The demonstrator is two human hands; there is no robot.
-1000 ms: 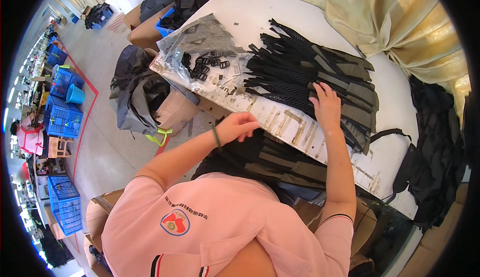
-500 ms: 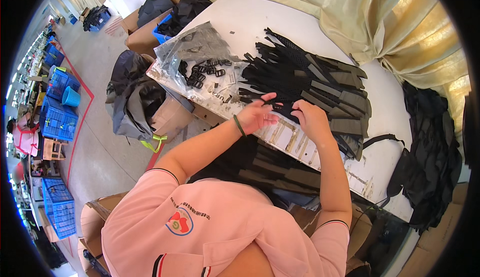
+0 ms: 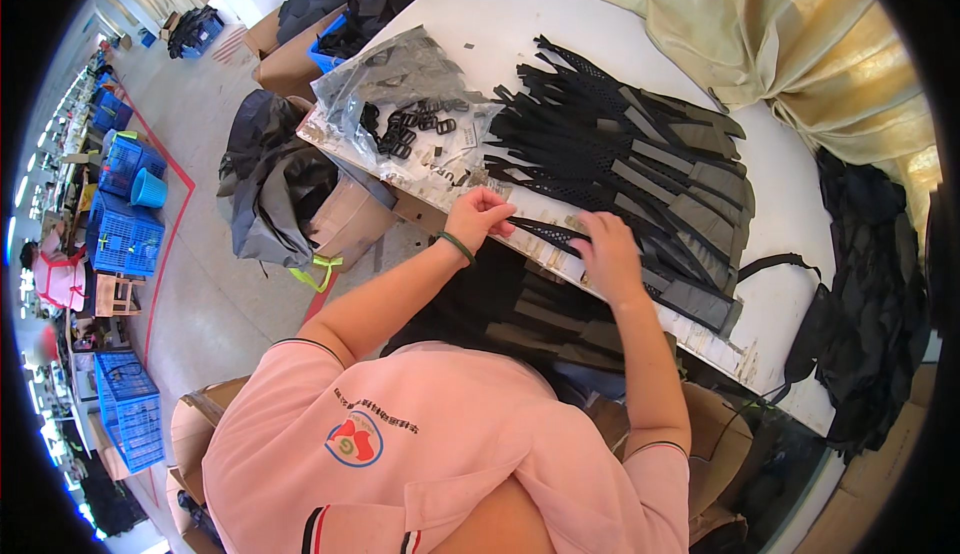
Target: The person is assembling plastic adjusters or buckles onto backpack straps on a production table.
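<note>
White tabletop [image 3: 470, 14], cluttered and set in a workshop with blue crates [image 3: 120, 244] far left, bears the work. Both hands have drawn together at its near edge: the left hand [image 3: 478, 216] pinches one black mesh strap [image 3: 545, 236], and the right hand [image 3: 605, 254] (fingers flat) presses it. Beyond lie the stacked black-and-grey straps [image 3: 640, 174] and black plastic buckles [image 3: 405, 132].

two hands [image 3: 478, 216], one heap of black straps [image 3: 620, 169].

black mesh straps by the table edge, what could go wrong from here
The strap between the left hand and right hand lies right at the table edge, so it might slip off. Pulling it could also drag the fanned strap pile out of order. The loose black buckles nearby could scatter.
</note>
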